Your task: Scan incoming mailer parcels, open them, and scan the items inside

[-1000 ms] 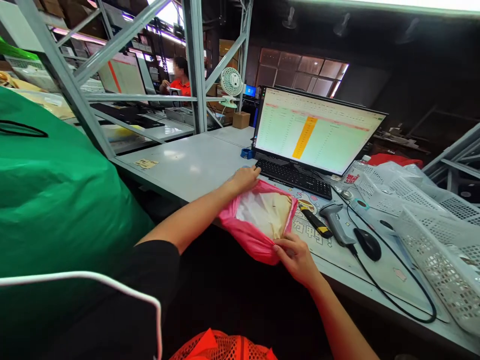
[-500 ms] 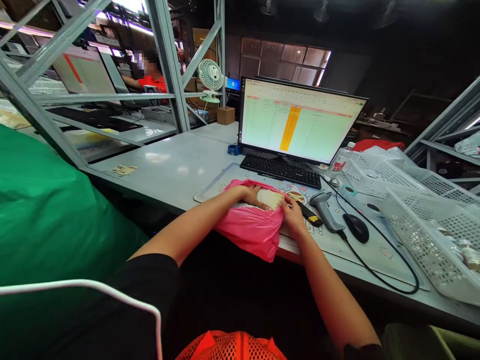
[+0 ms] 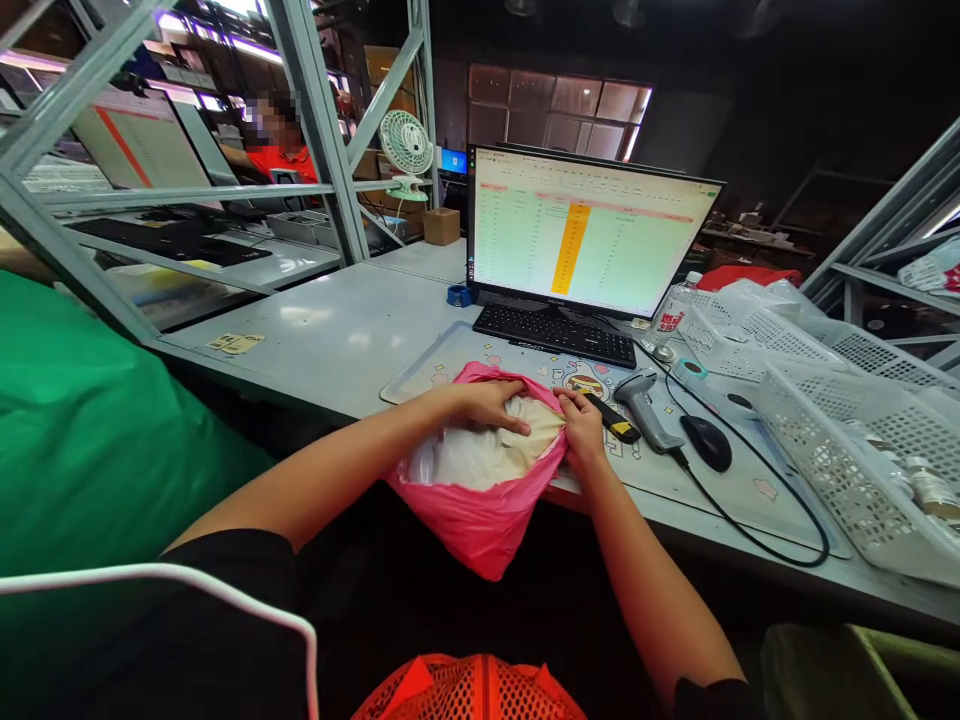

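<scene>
A pink plastic bag (image 3: 480,520) lies at the desk's front edge, its mouth wide and its lower corner hanging over the edge. Inside shows a soft-looking, cream-white bundle (image 3: 484,458), partly in clear plastic; its exact kind cannot be told. My left hand (image 3: 491,403) reaches into the mouth from the left, thumb and fingers apart, resting on the bundle. On the right side, my right hand (image 3: 583,428) is closed on the bag's rim. Just beyond that hand lie a black-and-yellow box cutter (image 3: 613,420) and a grey barcode scanner (image 3: 649,415).
A monitor (image 3: 592,235) and black keyboard (image 3: 555,335) stand behind the bag. To the right are a mouse (image 3: 706,443), a looping cable and white perforated baskets (image 3: 840,470). A large green sack (image 3: 97,420) fills the left side. Another person in red (image 3: 281,160) is beyond the rack.
The bag's mouth has spread wider, showing more of the pale bundle. My left hand has shifted slightly left; the right keeps its hold on the rim. The view has shifted a little.
</scene>
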Motion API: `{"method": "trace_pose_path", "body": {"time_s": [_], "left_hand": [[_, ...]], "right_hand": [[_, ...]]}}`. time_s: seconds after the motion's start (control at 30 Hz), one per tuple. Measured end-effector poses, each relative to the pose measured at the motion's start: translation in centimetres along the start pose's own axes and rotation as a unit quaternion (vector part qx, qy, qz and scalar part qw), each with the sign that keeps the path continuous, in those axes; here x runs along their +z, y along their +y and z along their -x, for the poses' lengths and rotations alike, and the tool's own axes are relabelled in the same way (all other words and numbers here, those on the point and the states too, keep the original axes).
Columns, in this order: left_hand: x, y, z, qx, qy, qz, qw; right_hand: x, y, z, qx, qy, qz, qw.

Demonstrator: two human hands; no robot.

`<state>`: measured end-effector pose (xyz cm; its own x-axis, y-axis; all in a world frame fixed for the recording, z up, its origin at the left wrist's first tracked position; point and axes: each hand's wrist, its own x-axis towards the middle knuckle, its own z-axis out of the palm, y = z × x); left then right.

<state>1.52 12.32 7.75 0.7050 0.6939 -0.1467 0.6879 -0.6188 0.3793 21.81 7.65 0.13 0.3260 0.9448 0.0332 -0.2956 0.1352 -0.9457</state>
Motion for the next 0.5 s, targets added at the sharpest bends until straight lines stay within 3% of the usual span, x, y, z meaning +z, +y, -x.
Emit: {"method": "trace_pose_path", "body": {"time_s": [0.13,0.23,0.37,0.5], "left_hand": [[-0.5,2.5,1.7,-0.037,-0.049,-0.056,0.997],[-0.5,4.7,3.8,-0.027,-0.087,-0.083,0.992],[0.9,6.5,7.9,0.042,-0.146,0.009,0.988],[4.1,7.0,11.5,0.124,-0.277,0.140,0.943]], "right_hand": [[0.3,-1.4,3.5,0.000,-0.018,-0.018,1.000],[-0.1,-2.1,6.4,0.024,-0.034,-0.020,0.999],[-1.7,-2.2,10.9,0.099,-0.086,0.008,0.991],[-3.4,-1.3,14.7,0.172,-0.211,0.025,0.962]]}}
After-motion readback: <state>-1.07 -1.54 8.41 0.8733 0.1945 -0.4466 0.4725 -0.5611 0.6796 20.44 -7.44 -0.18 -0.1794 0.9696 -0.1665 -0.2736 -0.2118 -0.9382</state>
